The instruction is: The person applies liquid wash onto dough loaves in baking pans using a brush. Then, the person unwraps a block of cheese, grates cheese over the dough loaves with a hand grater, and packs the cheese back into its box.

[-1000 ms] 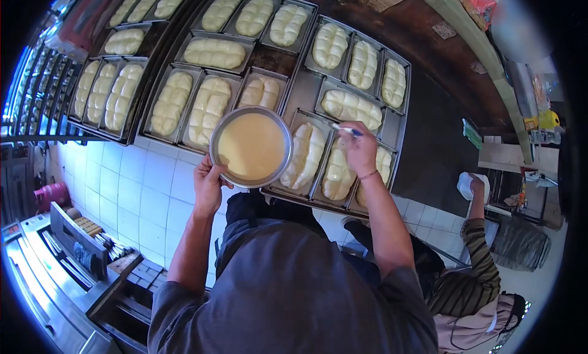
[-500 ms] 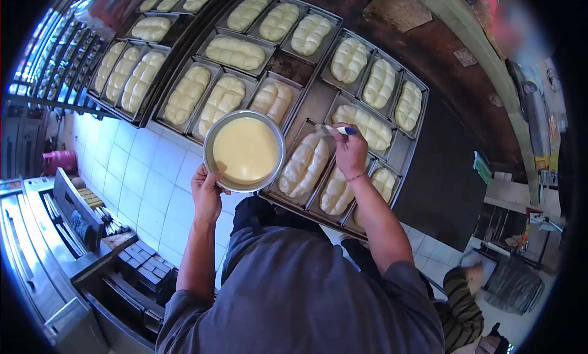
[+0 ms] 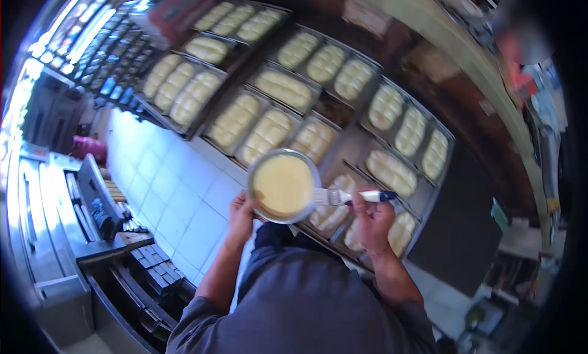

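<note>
My left hand [image 3: 242,214] grips the left rim of a round metal bowl [image 3: 250,181] holding pale yellow liquid [image 3: 282,184]. In my right hand [image 3: 375,222] is a pastry brush [image 3: 371,196] with a white, blue-ended handle, its fingers closed around it. The brush lies nearly level, its pale bristles at the bowl's right rim; whether they touch it I cannot tell. Beneath the brush, a dough loaf [image 3: 329,217] sits in a tin, partly covered from view. Beside it, a long dough loaf [image 3: 392,172] lies crosswise in another tin.
Several more tins of segmented dough loaves [image 3: 267,135] fill the dark table, with another group [image 3: 177,86] at the far left. Behind me to the left are metal equipment [image 3: 58,231] and a pink gas cylinder [image 3: 89,147]. White tiles [image 3: 165,182] cover the floor.
The brush has moved from the dough loaf over to the bowl's right side, turning level. The whole view has shifted, so the table and tins appear lower and farther right.
</note>
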Motion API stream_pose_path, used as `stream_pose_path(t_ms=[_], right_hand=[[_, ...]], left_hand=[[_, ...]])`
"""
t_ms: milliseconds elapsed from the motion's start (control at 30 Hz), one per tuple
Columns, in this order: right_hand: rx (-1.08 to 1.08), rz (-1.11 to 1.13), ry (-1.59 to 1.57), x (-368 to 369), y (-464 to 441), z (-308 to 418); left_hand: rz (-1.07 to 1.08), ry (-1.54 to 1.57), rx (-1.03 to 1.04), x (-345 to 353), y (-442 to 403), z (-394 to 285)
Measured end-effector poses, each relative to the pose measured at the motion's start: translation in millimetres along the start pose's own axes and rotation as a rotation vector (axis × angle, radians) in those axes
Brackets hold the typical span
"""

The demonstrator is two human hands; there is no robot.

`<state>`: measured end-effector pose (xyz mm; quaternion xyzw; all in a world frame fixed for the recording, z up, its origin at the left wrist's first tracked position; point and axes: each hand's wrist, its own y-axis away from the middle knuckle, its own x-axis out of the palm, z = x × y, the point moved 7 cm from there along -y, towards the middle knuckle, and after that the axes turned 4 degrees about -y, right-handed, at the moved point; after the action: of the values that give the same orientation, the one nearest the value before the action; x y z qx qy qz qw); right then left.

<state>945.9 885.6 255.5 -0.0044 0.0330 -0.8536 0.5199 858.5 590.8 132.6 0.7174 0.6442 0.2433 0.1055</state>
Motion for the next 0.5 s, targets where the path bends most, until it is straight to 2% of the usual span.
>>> stream_pose_path(t_ms=[33, 67, 167, 267, 400, 500], right_hand=[[0.059, -0.104, -0.182, 7, -8, -3], [0.029, -0.057, -0.215, 22, -18, -2], [0.017, 0.011, 0.116, 53, -37, -13], [-0.044, 0.074, 0.255, 85, -46, -12], [-0.01, 0.107, 0.14, 134, -52, -8], [0.021, 0.154, 0.251, 184, -62, -15]], left_hand=[[0.011, 0.017, -0.006, 2, 1, -4], [0.0, 0.048, -0.007, 2, 0, -10], [0.001, 0.116, -0.005, -6, -7, -26], [0.034, 0.135, -0.013, -20, -26, -53], [0.04, 0.124, -0.018, -57, -58, -104], [0.047, 0.147, -0.024, -103, -96, -156]])
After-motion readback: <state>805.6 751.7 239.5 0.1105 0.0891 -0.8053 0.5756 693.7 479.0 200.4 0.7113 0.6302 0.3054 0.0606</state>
